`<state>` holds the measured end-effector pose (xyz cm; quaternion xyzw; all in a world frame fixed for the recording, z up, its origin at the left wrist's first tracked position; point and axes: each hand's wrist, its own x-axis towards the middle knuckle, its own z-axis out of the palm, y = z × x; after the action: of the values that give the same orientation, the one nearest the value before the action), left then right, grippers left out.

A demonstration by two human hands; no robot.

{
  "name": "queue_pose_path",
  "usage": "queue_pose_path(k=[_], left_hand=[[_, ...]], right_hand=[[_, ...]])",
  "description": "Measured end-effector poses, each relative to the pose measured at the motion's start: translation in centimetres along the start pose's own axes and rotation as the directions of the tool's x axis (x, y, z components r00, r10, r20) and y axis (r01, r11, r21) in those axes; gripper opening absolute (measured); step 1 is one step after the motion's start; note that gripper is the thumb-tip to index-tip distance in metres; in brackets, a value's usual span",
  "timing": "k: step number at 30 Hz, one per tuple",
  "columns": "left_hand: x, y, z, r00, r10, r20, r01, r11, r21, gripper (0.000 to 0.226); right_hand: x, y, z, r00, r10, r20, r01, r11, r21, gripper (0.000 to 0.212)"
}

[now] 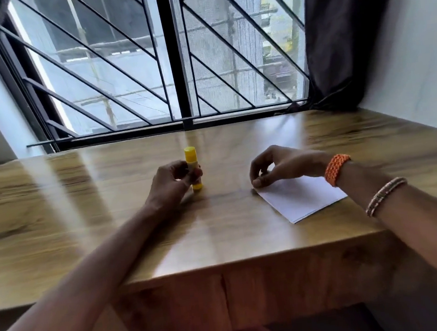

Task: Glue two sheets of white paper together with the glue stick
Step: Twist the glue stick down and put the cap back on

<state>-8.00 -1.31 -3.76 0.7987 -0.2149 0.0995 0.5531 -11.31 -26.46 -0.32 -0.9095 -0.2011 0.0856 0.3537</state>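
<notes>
A yellow glue stick stands upright on the wooden table, cap on. My left hand wraps its fingers around the stick's lower half. To the right lie white paper sheets, stacked flat. My right hand rests at the stack's far left corner, thumb and fingertips pinching that corner. The wrist covers part of the paper's far edge. How many sheets are in the stack I cannot tell.
A barred window runs along the table's far edge. A dark curtain hangs at the back right beside a white wall. The table's front edge lies close to my body.
</notes>
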Motion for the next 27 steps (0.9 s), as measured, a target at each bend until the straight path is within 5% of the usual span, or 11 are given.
queue_pose_path(k=[4,8,14,17,22,27], left_hand=[[1.2,-0.8,0.3,0.999,-0.002,-0.053,0.001,1.0,-0.01,0.013],[3.1,-1.4,0.6,0.99,-0.085,-0.111,0.076,0.994,-0.077,0.018],[5.6,-2.5,0.4,0.982,-0.155,-0.107,0.14,0.981,-0.134,0.014],[6.9,-3.0,0.4,0.982,-0.132,-0.134,0.115,0.985,-0.128,0.02],[8.5,-3.9,0.6,0.99,-0.104,-0.093,0.099,0.994,-0.055,0.017],[8.6,-4.1,0.8,0.988,-0.127,-0.089,0.135,0.988,0.079,0.02]], right_hand=[[3.1,0.1,-0.7,0.967,0.074,-0.244,-0.055,0.995,0.086,0.007],[7.8,0.6,-0.8,0.685,0.243,-0.687,-0.235,0.966,0.108,0.011],[12.0,1.9,0.2,0.439,0.512,-0.738,-0.213,0.858,0.468,0.022],[13.1,2.2,0.3,0.428,0.481,-0.765,-0.202,0.876,0.438,0.018],[14.5,3.3,-0.3,0.541,0.363,-0.759,-0.258,0.93,0.262,0.019],[15.2,4.3,-1.0,0.579,0.336,-0.743,-0.309,0.934,0.181,0.016]])
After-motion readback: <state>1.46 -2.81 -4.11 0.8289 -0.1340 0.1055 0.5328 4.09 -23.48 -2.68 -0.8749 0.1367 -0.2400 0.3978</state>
